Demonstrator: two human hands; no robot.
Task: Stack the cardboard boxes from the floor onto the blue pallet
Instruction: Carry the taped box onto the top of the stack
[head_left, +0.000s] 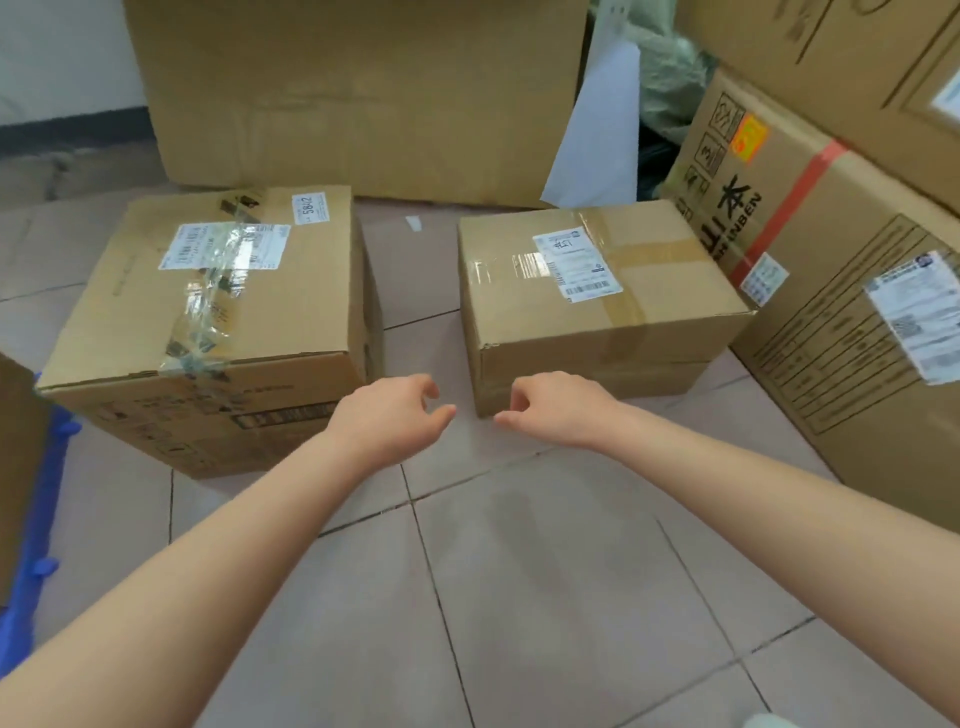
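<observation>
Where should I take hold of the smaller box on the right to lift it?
Take the smaller box by its two short side walls, low down, left hand from its left face, right hand from the right. It sits flat, taped shut, with no handles. The right side is tight against the big printed carton, so slide it toward you first.

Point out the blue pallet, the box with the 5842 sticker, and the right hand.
blue pallet (39, 525): head view, on its visible edge at far left.
box with the 5842 sticker (208, 291): head view, on its top face.
right hand (553, 410): head view, on the back of the hand.

soft even light, slight blur, wide-angle warping.
</observation>
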